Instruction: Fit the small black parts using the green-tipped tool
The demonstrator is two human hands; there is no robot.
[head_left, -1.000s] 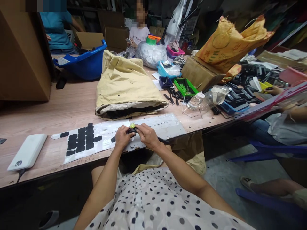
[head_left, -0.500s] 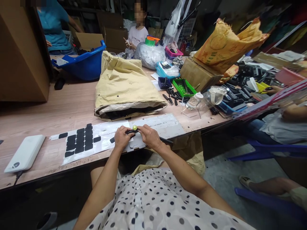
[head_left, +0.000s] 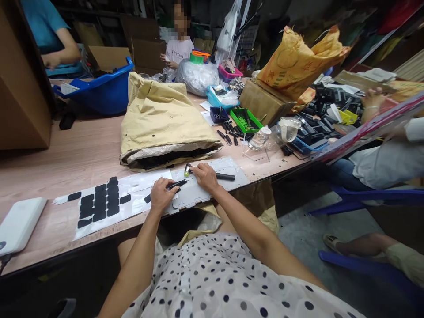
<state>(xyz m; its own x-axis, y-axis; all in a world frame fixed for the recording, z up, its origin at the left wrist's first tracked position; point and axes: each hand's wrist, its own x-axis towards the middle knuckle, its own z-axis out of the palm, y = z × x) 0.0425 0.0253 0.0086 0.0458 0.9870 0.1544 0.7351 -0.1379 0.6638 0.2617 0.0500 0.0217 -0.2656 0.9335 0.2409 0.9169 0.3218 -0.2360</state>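
My left hand is closed on a thin black part that sticks out to the right over a grey plate at the table's near edge. My right hand grips a small hammer by its black handle; its yellow-tipped head rests on the white sheet just left of my fingers. A white backing sheet with several black adhesive pads lies to the left of my left hand.
A tan sack lies open behind my hands. A white power bank sits far left. A blue tub, a green tray, a cardboard box and black parts crowd the back and right. Other people sit around the table.
My hands have separated: the right one moved right and back with the hammer, laying it down, while the left stayed holding the black part. The camera view shifted right.
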